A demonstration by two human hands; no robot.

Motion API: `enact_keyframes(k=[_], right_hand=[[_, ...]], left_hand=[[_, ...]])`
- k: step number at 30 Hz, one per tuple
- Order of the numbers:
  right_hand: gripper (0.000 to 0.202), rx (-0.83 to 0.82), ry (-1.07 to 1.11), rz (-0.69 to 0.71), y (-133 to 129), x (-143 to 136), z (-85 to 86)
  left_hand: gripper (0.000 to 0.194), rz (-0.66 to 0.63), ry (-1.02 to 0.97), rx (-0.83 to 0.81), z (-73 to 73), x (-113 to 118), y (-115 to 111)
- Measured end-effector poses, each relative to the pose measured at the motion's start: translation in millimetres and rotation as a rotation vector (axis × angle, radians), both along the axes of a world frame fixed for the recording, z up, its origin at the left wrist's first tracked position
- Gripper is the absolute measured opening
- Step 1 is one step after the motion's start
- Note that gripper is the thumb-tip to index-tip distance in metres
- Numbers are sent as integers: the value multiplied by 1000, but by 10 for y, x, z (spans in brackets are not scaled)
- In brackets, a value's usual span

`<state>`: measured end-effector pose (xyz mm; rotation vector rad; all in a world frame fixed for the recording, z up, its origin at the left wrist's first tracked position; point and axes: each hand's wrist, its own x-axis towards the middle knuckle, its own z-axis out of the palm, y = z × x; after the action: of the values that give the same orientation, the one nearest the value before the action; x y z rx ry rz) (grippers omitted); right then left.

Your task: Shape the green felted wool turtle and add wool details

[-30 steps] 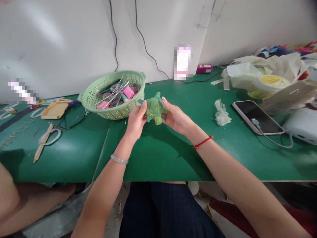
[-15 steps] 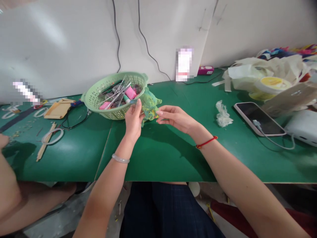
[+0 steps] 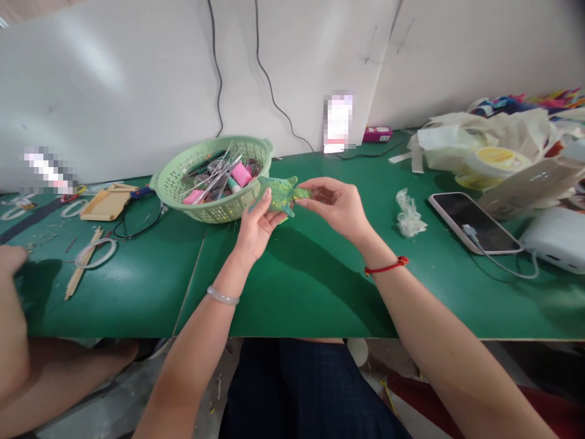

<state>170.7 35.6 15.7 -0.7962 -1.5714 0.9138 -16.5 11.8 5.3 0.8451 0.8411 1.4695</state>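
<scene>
A small green, spiky figure with yellow speckles (image 3: 282,192) is held above the table just right of the basket; it looks like a toy animal, but its exact kind is unclear. My left hand (image 3: 258,230) grips its body from the left, thumb on top and fingers beneath. Pinched between the thumb and fingers of my right hand (image 3: 337,204) is the figure's narrow right end. Behind my left hand stands a light green plastic basket (image 3: 210,212), filled with thin metal rods, pink blocks and dark pieces.
A crumpled clear plastic wad (image 3: 410,214) and a phone with a cable (image 3: 475,222) lie to the right, near a white box (image 3: 557,238). Tape rings, a wooden stick (image 3: 85,262) and a cardboard tray (image 3: 108,202) lie left. Another person's hand (image 3: 11,261) rests at the left edge.
The figure has been turned from upright to lying more level. My right hand has risen and now pinches its right end; my left hand has rotated palm-up beneath it.
</scene>
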Motion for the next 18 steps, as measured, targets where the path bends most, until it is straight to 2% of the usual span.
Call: enact_keyframes(k=[4,9,18], right_hand=[[32,131,-99,-48,9,26,-17],[19,258,-219,-98,8,45,-31],[11,333,-289,-124,-3,50,-25]], left_hand=[[37,35,22,10,5,66,-19],[45,138,25,30,19,86,-32],[52,149,80,68,16,93,-53]])
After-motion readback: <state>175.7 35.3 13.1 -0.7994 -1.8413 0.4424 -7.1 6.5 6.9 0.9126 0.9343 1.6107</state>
